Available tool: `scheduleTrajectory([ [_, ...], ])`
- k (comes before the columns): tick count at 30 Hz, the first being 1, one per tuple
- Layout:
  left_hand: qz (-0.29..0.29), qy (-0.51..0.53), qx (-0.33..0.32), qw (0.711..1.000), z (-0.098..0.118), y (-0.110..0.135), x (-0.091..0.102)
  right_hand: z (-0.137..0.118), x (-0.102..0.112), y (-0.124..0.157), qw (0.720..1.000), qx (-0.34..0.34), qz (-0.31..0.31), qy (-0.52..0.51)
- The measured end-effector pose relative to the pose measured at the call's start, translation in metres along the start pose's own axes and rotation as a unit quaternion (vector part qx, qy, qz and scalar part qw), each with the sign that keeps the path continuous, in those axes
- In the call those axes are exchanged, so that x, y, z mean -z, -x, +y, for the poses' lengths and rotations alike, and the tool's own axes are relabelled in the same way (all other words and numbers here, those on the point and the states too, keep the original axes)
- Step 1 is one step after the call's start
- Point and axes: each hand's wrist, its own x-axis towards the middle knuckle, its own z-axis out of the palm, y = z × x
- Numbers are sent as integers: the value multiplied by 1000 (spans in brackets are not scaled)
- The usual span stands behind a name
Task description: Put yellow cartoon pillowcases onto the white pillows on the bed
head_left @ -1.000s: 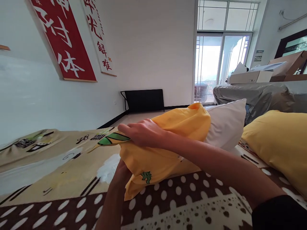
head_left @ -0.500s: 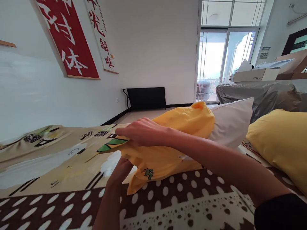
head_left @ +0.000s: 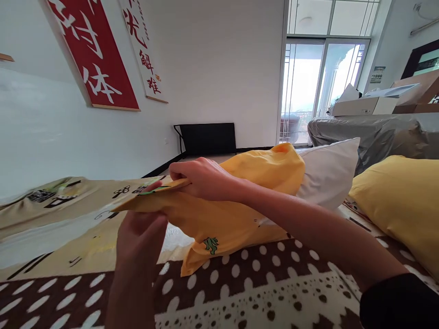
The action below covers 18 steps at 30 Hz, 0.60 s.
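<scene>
An orange-yellow pillowcase (head_left: 233, 219) with a small green print lies bunched over part of a white pillow (head_left: 329, 171), whose bare end sticks out to the right. My right hand (head_left: 206, 178) is closed on the upper edge of the case, pinching the cloth between thumb and fingers. Lower and to the left, my left hand (head_left: 142, 230) holds the case's pointed left flap from beneath. A fingertip of that hand shows above the cloth; its other fingers are partly hidden behind the fabric.
A patterned blanket (head_left: 240, 292) with brown dotted bands spreads under the pillow. At right lies a yellow pillow (head_left: 401, 205). Behind it stands plastic-covered furniture (head_left: 370, 132) bearing a white box (head_left: 365, 106). A black folded panel (head_left: 208, 138) leans by the far wall.
My left hand has moved left and up from below the case, drawing its flap out to the left. The right hand has risen slightly, still gripping the edge.
</scene>
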Motion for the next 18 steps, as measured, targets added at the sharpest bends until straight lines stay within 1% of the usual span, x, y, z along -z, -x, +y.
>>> scheduleTrajectory([
  [2,39,-74,3,996,-1,8,-11,-2,0,1,1000,-9,0,-27],
  [5,100,-175,9,979,-7,14,-20,-5,-2,2,998,-28,0,-60],
  [8,135,-192,-5,972,-7,14,-22,-6,-4,4,996,-16,-13,-82],
  [11,110,-182,-8,977,-4,9,-14,3,4,5,992,11,-47,-119],
  [13,94,-157,4,983,-4,5,-7,18,17,6,986,16,-94,-140],
  [14,91,-129,13,987,-5,3,-3,27,26,7,983,12,-121,-137],
  [16,94,-46,48,993,-8,-2,1,49,48,13,982,-11,-164,-94],
  [18,101,31,100,989,-11,-6,2,72,71,22,978,-50,-199,-25],
])
